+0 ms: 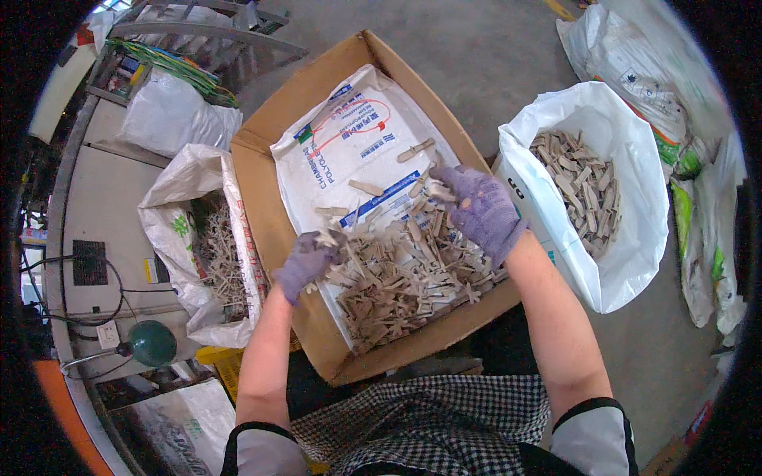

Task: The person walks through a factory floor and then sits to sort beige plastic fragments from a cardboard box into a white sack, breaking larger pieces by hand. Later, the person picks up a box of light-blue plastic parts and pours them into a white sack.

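A large cardboard box lies before me, lined with a printed white woven sack. Its near half holds a heap of small beige plastic pieces, some flat and some branching. My left hand, in a purple knit glove, is at the box's left side with pale branching pieces between its fingers. At the right, my gloved right hand is closed around a few pieces, slightly blurred, above the heap. Several flat pieces lie loose on the sack.
To the right stands a white sack with flat pieces inside. A white woven sack with thin branching scrap is on the left, beside a machine cabinet. A green round knob juts out there. More sacks lie far right.
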Motion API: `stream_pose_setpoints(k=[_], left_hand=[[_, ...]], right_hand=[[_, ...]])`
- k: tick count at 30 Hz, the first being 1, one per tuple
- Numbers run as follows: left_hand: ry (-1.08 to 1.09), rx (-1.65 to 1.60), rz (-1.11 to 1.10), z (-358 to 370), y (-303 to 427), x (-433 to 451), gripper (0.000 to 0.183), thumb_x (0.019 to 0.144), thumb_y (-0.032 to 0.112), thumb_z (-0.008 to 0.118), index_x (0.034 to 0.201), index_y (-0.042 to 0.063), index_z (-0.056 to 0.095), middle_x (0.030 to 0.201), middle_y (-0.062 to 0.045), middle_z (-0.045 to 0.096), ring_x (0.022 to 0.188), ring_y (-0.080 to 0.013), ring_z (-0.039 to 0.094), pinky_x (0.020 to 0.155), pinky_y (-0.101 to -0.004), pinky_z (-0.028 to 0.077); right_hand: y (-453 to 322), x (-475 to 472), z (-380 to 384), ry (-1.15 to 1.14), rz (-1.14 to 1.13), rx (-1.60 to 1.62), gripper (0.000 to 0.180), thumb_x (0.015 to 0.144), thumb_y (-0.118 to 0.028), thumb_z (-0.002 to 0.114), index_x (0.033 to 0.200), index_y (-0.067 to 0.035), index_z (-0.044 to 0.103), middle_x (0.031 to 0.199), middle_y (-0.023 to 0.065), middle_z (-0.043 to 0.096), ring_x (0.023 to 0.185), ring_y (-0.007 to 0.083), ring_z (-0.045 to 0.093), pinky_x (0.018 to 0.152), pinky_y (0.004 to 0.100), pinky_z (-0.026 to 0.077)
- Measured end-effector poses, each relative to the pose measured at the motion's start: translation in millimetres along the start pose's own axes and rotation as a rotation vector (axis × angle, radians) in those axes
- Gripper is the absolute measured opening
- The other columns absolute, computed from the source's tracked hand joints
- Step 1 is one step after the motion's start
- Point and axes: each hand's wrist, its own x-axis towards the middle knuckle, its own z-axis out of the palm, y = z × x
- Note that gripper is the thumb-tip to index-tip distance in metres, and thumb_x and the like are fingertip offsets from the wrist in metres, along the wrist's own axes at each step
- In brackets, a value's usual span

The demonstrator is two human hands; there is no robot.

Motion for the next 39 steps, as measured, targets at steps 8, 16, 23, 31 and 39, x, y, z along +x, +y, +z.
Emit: stream_pose_setpoints(k=[8,16,23,31,39], left_hand=[[0.099,-0.587,0.353,-8.0,68.9,-45.1,0.028,0.091,0.019,0.063,0.115,0.005,0.058,0.099,-0.006,0.063,0.085,-0.0187,0.062,0.075,-0.0326,0.050],[-0.117,-1.582,0.018,37.3,80.5,-52.0,0.032,0.097,0.030,0.054,0.119,0.007,0.057,0.096,-0.003,0.062,0.082,-0.0167,0.064,0.068,-0.0306,0.056],[-0.142,-1.015,0.353,58.5,70.6,-48.0,0.034,0.093,0.021,0.056,0.124,0.005,0.058,0.118,-0.012,0.063,0.102,-0.0271,0.062,0.090,-0.0379,0.050],[0.151,-1.305,0.111,16.7,63.6,-40.4,0.031,0.092,0.029,0.056,0.114,0.008,0.056,0.097,-0.011,0.060,0.079,-0.0211,0.061,0.062,-0.0300,0.050],[0.104,0.117,0.451,-3.0,56.3,-69.7,0.049,0.084,0.017,0.064,0.132,0.013,0.052,0.126,-0.015,0.058,0.110,-0.0341,0.060,0.092,-0.0374,0.050]], right_hand=[[-34.9,-8.4,32.7,-0.104,-0.330,0.248,0.065,0.070,-0.019,0.080,0.128,-0.007,0.053,0.123,0.0202,0.056,0.116,0.0393,0.054,0.100,0.0445,0.045],[-30.2,-2.7,4.3,0.341,-0.549,-0.078,0.046,0.071,-0.007,0.069,0.116,-0.009,0.058,0.120,0.0130,0.059,0.102,0.0352,0.061,0.082,0.0436,0.052],[-40.2,-6.0,18.1,0.371,-0.679,0.167,0.038,0.074,-0.005,0.066,0.111,-0.011,0.060,0.105,0.0146,0.064,0.090,0.0366,0.064,0.076,0.0421,0.053],[-30.1,-5.6,30.4,0.008,-0.111,0.429,0.032,0.079,-0.024,0.073,0.104,-0.007,0.062,0.101,0.0143,0.065,0.092,0.0321,0.065,0.078,0.0416,0.052],[-59.8,-8.5,23.4,0.024,-0.814,-0.330,0.030,0.071,-0.016,0.067,0.101,-0.013,0.063,0.102,0.0055,0.057,0.094,0.0264,0.060,0.080,0.0409,0.052]])
